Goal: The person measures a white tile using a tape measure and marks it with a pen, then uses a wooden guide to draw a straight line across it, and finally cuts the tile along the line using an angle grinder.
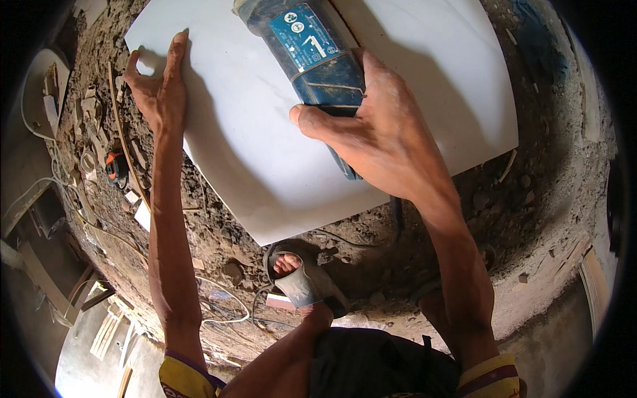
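My right hand is wrapped round the rear of a blue corded power tool, its thumb across the near end. Labels and dust show on the tool's body. Its working end lies past the upper edge, so the exact kind does not show. Beneath it is a large, smooth white slab, with one corner pointing toward me. At the slab's left edge rests my left hand, thumb stretched over the white surface and one finger spread apart from it. The other left fingers are hidden.
Rough soil and rubble surround the slab. An orange and black tape measure lies at the left beside a thin stick. My sandalled foot is near the slab's front corner. A cable runs close by. Wood strips lie lower left.
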A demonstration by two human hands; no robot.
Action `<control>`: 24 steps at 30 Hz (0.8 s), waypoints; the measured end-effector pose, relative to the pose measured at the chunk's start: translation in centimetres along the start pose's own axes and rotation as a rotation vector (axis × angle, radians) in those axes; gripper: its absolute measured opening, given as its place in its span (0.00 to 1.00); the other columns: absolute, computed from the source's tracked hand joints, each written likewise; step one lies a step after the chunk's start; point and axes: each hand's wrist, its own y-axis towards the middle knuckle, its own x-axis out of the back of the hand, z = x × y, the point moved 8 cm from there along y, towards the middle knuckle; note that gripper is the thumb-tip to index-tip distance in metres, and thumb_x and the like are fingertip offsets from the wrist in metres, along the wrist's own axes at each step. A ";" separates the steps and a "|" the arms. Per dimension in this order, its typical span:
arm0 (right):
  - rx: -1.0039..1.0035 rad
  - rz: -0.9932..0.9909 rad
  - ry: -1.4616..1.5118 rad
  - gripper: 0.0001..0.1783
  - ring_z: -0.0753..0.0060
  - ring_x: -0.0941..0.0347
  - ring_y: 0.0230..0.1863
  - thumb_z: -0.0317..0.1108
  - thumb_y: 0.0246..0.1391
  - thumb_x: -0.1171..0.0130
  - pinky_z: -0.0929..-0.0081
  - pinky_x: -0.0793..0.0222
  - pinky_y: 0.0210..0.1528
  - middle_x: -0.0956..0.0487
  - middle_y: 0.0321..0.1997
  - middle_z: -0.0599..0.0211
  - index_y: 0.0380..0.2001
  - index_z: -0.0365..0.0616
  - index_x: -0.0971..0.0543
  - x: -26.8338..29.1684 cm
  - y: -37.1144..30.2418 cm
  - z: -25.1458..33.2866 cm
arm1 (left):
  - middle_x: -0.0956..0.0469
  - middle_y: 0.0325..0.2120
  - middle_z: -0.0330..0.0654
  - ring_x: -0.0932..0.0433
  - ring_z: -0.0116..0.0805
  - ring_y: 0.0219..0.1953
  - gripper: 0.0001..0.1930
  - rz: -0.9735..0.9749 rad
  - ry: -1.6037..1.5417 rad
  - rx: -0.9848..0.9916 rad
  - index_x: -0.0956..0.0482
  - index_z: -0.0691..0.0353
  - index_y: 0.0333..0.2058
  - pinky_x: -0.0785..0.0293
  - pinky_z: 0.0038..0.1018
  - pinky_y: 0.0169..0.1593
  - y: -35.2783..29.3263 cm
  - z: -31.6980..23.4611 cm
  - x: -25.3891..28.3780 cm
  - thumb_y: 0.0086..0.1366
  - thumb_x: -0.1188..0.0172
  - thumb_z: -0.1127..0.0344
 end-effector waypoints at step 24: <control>0.000 0.014 -0.021 0.31 0.55 0.18 0.29 0.43 0.50 0.25 0.57 0.21 0.35 0.19 0.30 0.45 0.42 0.25 0.28 0.1 -1.5 -0.6 | 0.24 0.53 0.71 0.22 0.60 0.59 0.66 0.017 -0.012 0.008 0.42 0.77 0.69 0.23 0.54 0.62 -0.1 0.1 -0.1 0.50 0.22 0.27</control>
